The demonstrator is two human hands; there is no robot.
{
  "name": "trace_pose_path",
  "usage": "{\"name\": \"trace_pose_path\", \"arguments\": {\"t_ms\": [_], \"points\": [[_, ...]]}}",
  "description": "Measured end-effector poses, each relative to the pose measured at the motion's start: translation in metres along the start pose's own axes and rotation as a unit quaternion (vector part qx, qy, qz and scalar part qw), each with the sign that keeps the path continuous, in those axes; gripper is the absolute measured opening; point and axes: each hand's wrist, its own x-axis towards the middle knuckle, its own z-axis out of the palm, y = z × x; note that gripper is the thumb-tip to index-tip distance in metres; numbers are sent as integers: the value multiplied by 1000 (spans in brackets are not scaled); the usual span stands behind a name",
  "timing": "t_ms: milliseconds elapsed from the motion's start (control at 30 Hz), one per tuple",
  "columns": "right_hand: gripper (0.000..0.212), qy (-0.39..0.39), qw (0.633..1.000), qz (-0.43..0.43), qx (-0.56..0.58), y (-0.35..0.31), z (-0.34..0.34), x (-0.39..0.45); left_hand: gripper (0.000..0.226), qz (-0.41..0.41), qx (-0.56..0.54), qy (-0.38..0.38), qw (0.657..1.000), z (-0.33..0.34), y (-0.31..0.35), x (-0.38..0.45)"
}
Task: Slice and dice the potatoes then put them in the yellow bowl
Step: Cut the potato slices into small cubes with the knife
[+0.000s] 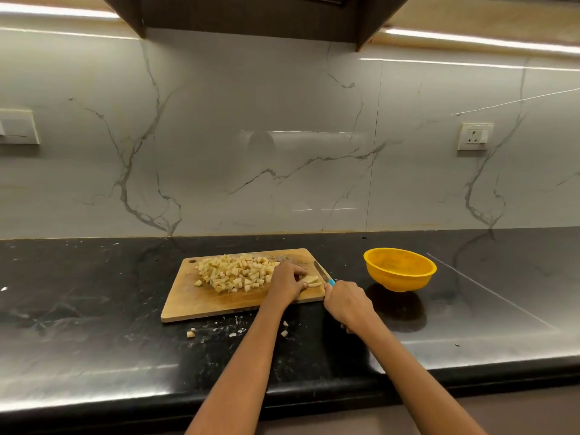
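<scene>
On the cutting board (pixel 201 301), the left hand (pixel 287 282) pinches potato strips (pixel 311 281) just right of the diced pile (pixel 235 271). The right hand (pixel 343 301) grips the knife (pixel 323 273); the yellow bowl (pixel 399 273) sits farther right.

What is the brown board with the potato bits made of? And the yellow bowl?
The rectangular brown cutting board looks like wood: tan, matte, with darker grain streaks and a hanging hole in one corner. The round yellow bowl is probably plastic: even bright colour, smooth thin rim, a dull sheen. It could be melamine; the picture leaves that open.
</scene>
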Motion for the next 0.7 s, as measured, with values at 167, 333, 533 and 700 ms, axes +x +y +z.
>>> {"name": "trace_pose_path", "arguments": {"t_ms": [167, 333, 533, 700], "points": [[37, 12, 998, -1, -69, 6, -1, -14, 42, 0, -19, -3, 1000, -1, -1, 1], [32, 28, 991, -30, -129, -4, 3, -19, 51, 1, -17, -3, 1000, 0, 0, -3], [36, 30, 992, -34, -117, -2, 8, -9, 39, 18, -25, -14, 999, -2, -1, -1], [38, 18, 995, -27, -90, 7, 1, 3, 39, 22, -23, -28, 999, -4, -3, 2]]}}
